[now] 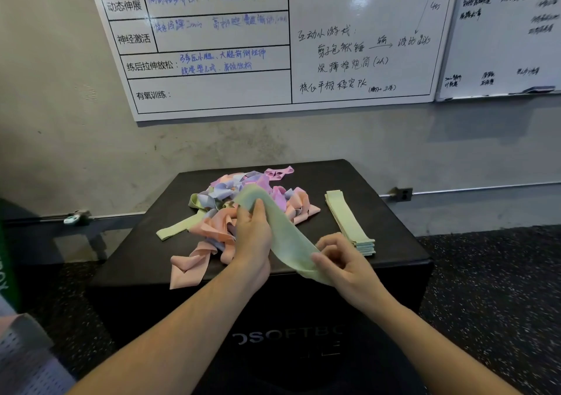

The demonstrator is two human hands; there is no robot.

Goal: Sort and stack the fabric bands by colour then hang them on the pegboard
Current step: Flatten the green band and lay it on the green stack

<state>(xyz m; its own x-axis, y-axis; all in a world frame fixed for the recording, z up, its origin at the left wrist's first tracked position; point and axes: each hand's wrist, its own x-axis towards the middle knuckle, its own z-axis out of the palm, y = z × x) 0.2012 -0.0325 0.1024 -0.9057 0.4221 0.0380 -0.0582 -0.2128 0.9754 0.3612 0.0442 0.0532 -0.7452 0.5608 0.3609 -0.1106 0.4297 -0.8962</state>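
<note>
A pale green fabric band (pixel 283 236) stretches between my hands above the black box. My left hand (pixel 253 233) grips its upper end over the pile. My right hand (pixel 340 258) pinches its lower end near the box's front edge. A tangled pile of pink, lilac, peach and green bands (pixel 230 209) lies on the box top. To the right sits a neat stack of green bands (pixel 349 221). One loose green band (pixel 179 227) trails out at the pile's left.
The bands lie on a black soft plyo box (pixel 394 243) against a grey wall. Whiteboards (pixel 273 45) hang above. A perforated pegboard panel (pixel 21 361) shows at the lower left corner. Speckled dark floor surrounds the box.
</note>
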